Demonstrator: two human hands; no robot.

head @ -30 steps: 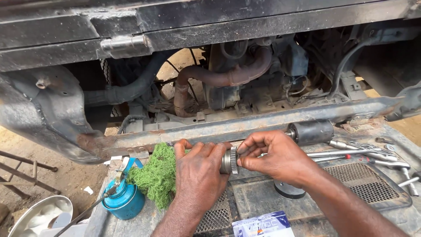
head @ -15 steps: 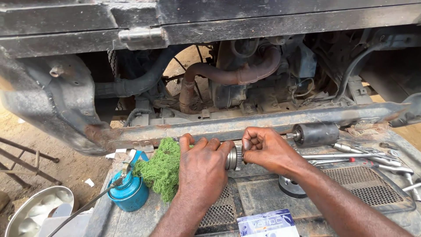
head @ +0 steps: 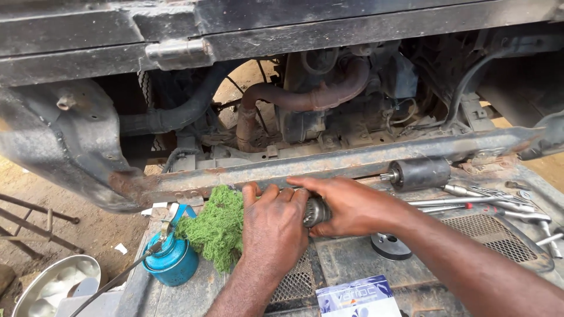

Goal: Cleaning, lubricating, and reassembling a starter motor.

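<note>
View from above of two bare hands at work on a grimy panel in front of an open engine bay. The left hand (head: 275, 226) and the right hand (head: 346, 206) meet around a small toothed metal gear part (head: 316, 211), which sits between them just above the perforated metal grille (head: 294, 279) of the panel. The left hand's fingers are curled over one end of the part, pressed together; the right hand wraps the other end, thumb on top, closing on it. Only a short ribbed section of the part shows between the palms.

Just beside the left hand lies a wad of green netting cloth (head: 216, 228), and touching that stands a blue oil can (head: 174, 260) with a long thin spout. A dark motor cylinder (head: 418, 172) with a splined shaft rests against the rusted crossbeam (head: 329, 165); a round black disc (head: 390, 246) lies near the right forearm, and wrenches (head: 487, 199) lie farther right.

Risk, as a judgement: the part looks oily and is held at its ends only, so a twist or a slackened grip could let it slip onto the grille or roll off the panel edge to the dirt. The teeth could also nip a finger.
</note>
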